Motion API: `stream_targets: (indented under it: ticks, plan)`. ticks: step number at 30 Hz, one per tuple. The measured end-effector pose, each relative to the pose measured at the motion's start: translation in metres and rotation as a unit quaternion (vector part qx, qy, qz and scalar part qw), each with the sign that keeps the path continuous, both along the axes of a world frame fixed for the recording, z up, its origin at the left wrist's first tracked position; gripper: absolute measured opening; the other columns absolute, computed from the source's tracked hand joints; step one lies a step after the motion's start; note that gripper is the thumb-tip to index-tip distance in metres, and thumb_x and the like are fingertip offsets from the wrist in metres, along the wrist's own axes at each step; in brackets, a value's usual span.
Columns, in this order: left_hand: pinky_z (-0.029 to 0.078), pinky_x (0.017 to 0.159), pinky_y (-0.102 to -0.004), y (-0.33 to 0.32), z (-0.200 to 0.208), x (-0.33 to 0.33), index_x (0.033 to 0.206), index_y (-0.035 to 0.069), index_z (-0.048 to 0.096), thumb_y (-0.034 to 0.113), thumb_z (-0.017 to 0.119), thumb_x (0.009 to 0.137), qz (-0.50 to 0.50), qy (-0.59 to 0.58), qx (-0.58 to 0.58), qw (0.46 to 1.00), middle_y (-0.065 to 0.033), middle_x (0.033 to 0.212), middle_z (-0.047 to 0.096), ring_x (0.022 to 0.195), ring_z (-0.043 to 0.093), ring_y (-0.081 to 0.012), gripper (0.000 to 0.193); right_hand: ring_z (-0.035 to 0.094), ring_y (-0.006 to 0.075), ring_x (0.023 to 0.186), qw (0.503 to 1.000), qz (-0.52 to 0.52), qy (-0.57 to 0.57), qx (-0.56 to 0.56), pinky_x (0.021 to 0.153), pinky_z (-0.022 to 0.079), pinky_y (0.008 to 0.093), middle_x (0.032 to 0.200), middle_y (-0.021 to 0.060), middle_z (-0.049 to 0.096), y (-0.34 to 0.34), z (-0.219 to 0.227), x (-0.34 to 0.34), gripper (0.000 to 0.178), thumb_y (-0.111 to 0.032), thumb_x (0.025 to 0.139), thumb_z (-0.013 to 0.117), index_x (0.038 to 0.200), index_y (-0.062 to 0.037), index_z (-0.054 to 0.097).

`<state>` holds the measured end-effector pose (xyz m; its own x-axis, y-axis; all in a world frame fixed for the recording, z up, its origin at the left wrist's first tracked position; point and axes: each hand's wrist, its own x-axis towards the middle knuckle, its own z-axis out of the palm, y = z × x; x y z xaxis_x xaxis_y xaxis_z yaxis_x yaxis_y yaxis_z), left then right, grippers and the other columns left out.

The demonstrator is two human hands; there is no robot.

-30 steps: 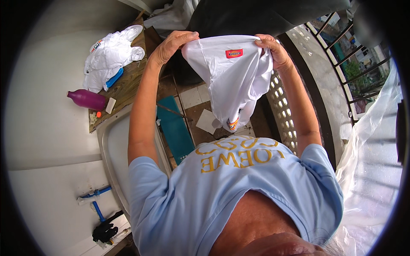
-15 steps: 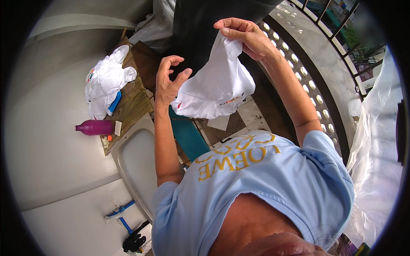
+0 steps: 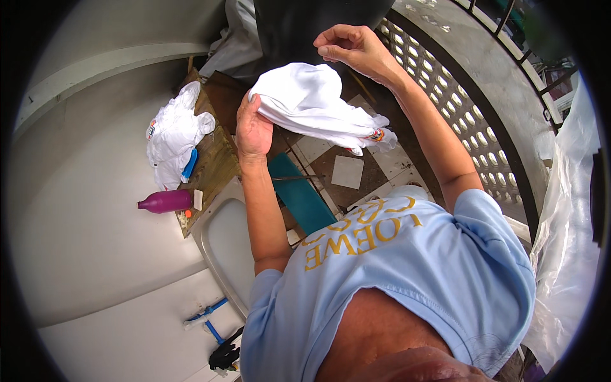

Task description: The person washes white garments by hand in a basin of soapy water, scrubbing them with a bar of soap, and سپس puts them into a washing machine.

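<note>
My left hand grips a thin white garment, the thumb over the cloth and the other fingers hidden behind it. The fabric swings out to the right, its far end bunched beside a small coloured print. Whether it is a shirt or something else I cannot tell. Above and to the right, apart from the cloth, my right hand has its fingers curled in and the thumb close against them, with nothing visible between.
On a wooden board at left lie a crumpled white garment and a blue object. A purple bottle is beside a pale sink. A black container stands ahead; a perforated wall curves along the right.
My right hand has let go of the garment's upper edge. My left hand, open before, now grips the cloth, which has dropped and swung rightward.
</note>
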<state>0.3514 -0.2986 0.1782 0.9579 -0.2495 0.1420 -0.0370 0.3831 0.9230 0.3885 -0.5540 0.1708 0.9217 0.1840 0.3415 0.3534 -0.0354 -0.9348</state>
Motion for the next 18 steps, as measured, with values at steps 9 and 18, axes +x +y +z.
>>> stream_targets:
  ticks: [9, 18]
  plan:
    - [0.041, 0.097, -0.0382, -0.020, -0.004, 0.003, 0.110, 0.004, 0.054, 0.021, 0.050, 0.091, 0.048, 0.004, -0.063, 0.997, -0.0093, 0.110, 0.061, 0.108, 0.057, -0.0227, 0.025, 0.052, 0.0257, 0.116, 0.956, 0.279, 0.086, -0.043, 0.106, 0.035, 0.0374, 0.125, 0.0162, 0.057, 0.032, -0.074, 0.009, 0.062, -0.020, 0.075, 0.059, 0.133, -0.0008, 0.047]
    - [0.039, 0.099, -0.0375, 0.011, 0.004, -0.030, 0.116, -0.003, 0.052, 0.016, 0.051, 0.087, 0.187, -0.025, 0.029, 0.982, -0.0145, 0.113, 0.059, 0.109, 0.056, -0.0252, 0.034, 0.058, 0.0108, 0.084, 0.966, 0.234, 0.096, 0.061, 0.090, 0.042, 0.0274, 0.085, 0.0015, 0.065, 0.012, -0.062, 0.020, 0.020, -0.019, 0.083, 0.061, 0.094, -0.0046, 0.069]
